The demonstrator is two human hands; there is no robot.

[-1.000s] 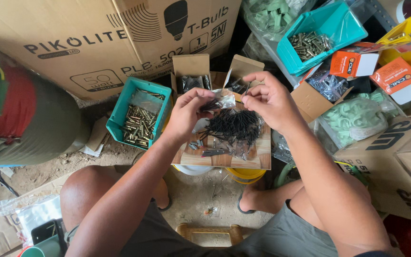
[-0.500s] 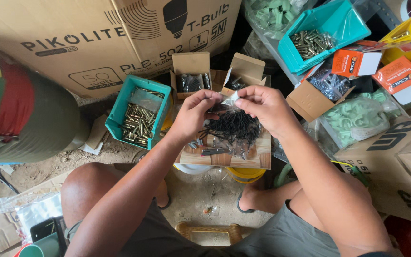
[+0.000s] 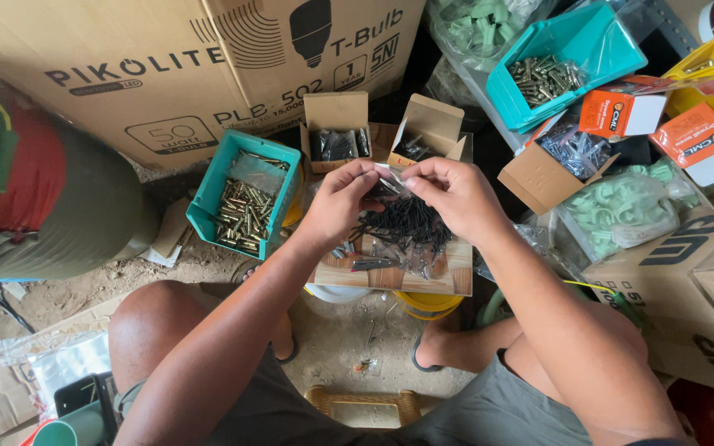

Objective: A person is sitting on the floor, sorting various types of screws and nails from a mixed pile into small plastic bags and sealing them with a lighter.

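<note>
Left hand (image 3: 342,201): centre of the frame, fingers pinched on a small clear bag (image 3: 388,175), holding its left edge.
Right hand (image 3: 454,192): just right of the left one, fingertips pinched on the same bag's right edge; the two hands meet over the bag.
Bag: held between both hands at mid-frame, above the screws; what is inside it cannot be told.
Screws (image 3: 402,225): a loose black heap directly under the hands, lying on the board.
Board (image 3: 448,277): a pale wooden slab just below centre, resting on a yellow bucket (image 3: 428,302) and a white rim beside it.
Knees: bare, lower left and lower right of the frame, either side of the bucket; feet in sandals on the dirt floor.
Stool (image 3: 364,405): woven edge at the bottom centre.
Teal bin (image 3: 243,194): left of the hands, near the left wrist, filled with brass-coloured screws.
Small boxes (image 3: 336,130): two open cardboard ones just beyond the hands, dark screws inside.
Far teal bin (image 3: 565,64): upper right, tilted, also with brassy screws.
Orange boxes (image 3: 621,113): right of that bin, with an open carton of dark screws below them.
Green clips (image 3: 625,207): bagged, at the right edge.
Big carton (image 3: 167,74): across the upper left, standing behind everything.
</note>
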